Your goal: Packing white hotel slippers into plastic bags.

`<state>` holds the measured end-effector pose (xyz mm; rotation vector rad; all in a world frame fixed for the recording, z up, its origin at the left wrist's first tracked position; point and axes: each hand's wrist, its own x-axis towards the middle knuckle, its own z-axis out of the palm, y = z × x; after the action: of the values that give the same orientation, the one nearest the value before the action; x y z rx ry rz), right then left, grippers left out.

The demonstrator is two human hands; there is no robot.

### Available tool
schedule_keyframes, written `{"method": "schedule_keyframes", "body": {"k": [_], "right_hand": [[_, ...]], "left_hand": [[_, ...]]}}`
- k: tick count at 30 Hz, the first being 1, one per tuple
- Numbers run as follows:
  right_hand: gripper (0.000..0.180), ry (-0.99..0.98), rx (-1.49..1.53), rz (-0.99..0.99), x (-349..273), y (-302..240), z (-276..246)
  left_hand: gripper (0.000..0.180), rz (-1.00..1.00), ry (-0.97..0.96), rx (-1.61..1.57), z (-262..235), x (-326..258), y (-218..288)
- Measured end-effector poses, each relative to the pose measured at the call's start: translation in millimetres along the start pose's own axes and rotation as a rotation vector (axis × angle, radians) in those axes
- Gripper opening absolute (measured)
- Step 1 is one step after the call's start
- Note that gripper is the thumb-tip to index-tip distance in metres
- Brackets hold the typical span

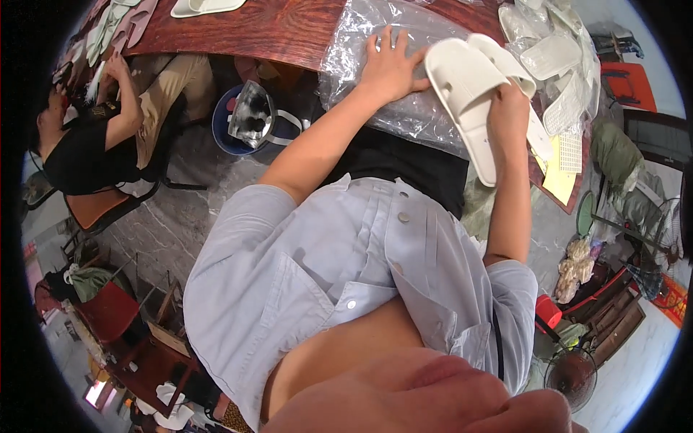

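Over the near edge of the table [289, 29], your right hand [509, 112] grips a pair of white slippers [456, 83].
They sit just right of your left hand [392, 68], its fingers spread wide on clear plastic [426, 123]. The front slipper's lower end overhangs the edge; bare reddish wood leaves room leftward, while bagged white footwear [552, 58] crowds the right. Near the corner lies a yellow sheet [558, 180], any writing too small to read.

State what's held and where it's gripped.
The right hand holds two white slippers mid-length, beside the straps; the left hand lies spread on clear plastic.
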<state>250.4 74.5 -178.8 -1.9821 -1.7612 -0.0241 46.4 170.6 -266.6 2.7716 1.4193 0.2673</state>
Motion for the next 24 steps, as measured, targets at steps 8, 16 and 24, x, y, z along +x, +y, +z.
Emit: {"method": "schedule_keyframes", "body": {"k": [8,16,24], "right_hand": [[0.006,-0.075,-0.027,0.021,-26.8,48.8,13.7],[0.017,0.108,-0.012,-0.091,-2.0,35.0,44.0],[0.024,-0.145,0.160,-0.205,-6.9,55.2,51.8]], "left_hand": [[0.070,0.021,0.243,-0.084,12.6,-1.3,-2.2],[0.072,0.025,0.252,-0.117,8.5,-2.4,-3.1],[0.058,0.051,0.307,-0.007,-1.4,-6.7,-3.9]]}}
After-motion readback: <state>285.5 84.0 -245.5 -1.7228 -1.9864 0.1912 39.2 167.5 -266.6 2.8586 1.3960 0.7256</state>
